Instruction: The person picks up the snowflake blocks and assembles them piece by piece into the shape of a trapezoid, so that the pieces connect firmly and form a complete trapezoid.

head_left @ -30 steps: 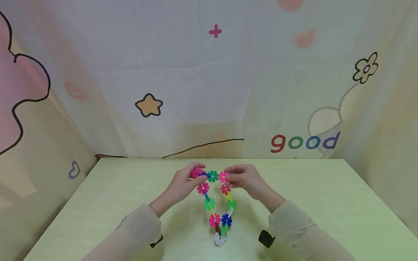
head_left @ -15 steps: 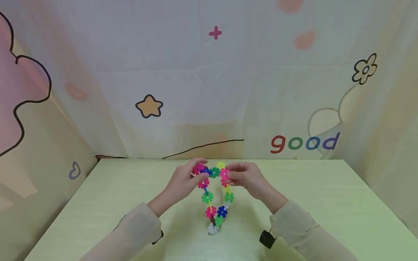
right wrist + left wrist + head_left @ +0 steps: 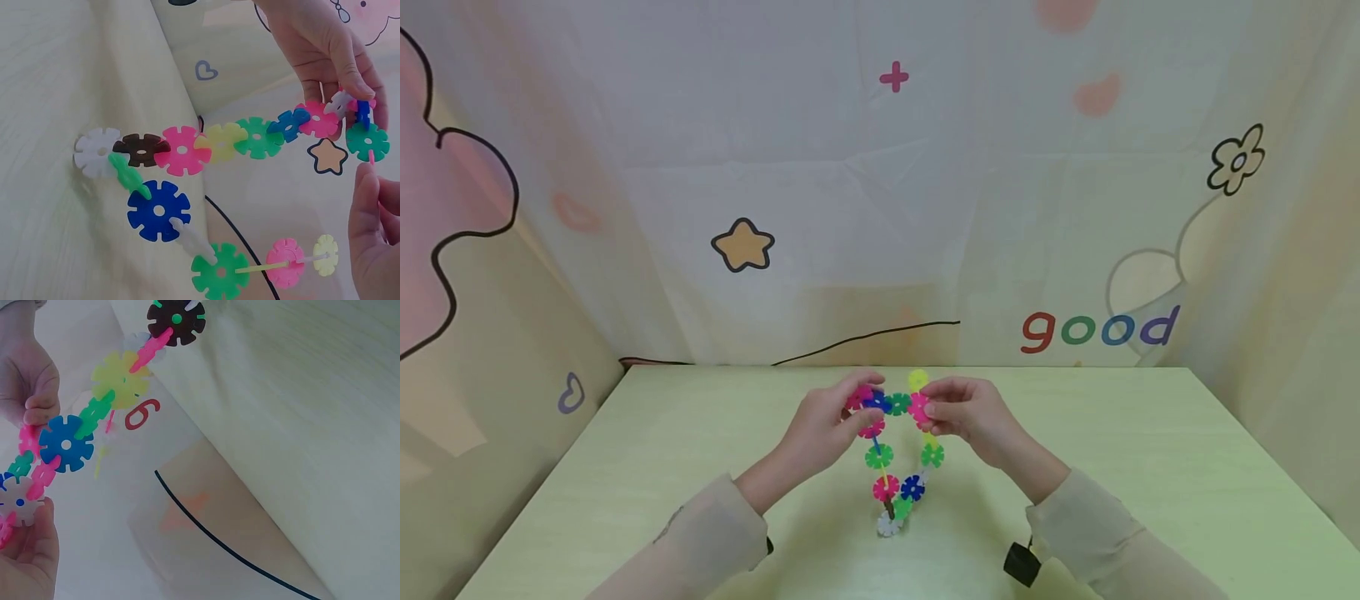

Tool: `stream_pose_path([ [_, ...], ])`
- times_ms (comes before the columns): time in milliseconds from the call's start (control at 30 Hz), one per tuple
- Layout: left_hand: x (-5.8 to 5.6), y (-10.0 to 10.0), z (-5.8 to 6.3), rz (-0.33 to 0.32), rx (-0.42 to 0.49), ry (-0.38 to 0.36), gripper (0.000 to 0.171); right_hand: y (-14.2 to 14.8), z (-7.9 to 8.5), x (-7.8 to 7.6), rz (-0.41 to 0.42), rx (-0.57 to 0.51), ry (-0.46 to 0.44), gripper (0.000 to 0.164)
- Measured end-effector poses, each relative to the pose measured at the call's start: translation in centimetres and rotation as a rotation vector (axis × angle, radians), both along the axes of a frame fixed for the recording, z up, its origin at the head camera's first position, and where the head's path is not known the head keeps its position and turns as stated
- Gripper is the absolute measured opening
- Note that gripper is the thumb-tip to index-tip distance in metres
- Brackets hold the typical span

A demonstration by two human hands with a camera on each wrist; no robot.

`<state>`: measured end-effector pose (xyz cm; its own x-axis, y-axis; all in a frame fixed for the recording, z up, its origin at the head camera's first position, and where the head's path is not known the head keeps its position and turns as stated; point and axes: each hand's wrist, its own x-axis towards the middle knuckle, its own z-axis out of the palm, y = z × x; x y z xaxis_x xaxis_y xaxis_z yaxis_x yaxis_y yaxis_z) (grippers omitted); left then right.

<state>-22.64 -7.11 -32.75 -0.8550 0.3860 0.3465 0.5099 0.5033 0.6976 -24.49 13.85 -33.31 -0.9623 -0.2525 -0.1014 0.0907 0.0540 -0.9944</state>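
Note:
A chain of flower-shaped interlocking plastic discs (image 3: 878, 456) hangs in a loop between both hands, in pink, green, blue, yellow, brown and white. My left hand (image 3: 823, 425) grips it at the upper left, around pink and blue discs (image 3: 876, 402). With thumb and fingers, my right hand (image 3: 973, 417) pinches a pink disc (image 3: 917, 408) beside a dark green disc (image 3: 367, 142). The chain's other end, a yellow disc (image 3: 325, 255), stands apart from the right fingers in the right wrist view. Lowest hangs a white disc (image 3: 889, 525). Fingers partly hide the held discs.
A pale wooden table (image 3: 662, 442) lies under the hands. Behind it hangs a printed cloth (image 3: 820, 183) with a star, hearts and lettering. A black device (image 3: 1022, 564) hangs by the right cuff.
The chain's lower end has risen and swung slightly left. A yellow disc now shows above the right fingers. Both hands have shifted slightly right, keeping their hold.

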Motion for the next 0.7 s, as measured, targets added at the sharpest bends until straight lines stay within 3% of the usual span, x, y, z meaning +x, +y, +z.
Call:
stream_pose_path([
  [367, 1.0, 0.0, 0.2, -0.029, -0.083, 0.105, 0.038, 0.3, 0.6, 1.3, -0.016, -0.006, -0.012, 0.027],
  [700, 1.2, 0.2, 0.0, -0.048, -0.111, 0.19, 0.029, 0.0, 0.6, 1.7, -0.036, -0.08, -0.014, 0.019],
])
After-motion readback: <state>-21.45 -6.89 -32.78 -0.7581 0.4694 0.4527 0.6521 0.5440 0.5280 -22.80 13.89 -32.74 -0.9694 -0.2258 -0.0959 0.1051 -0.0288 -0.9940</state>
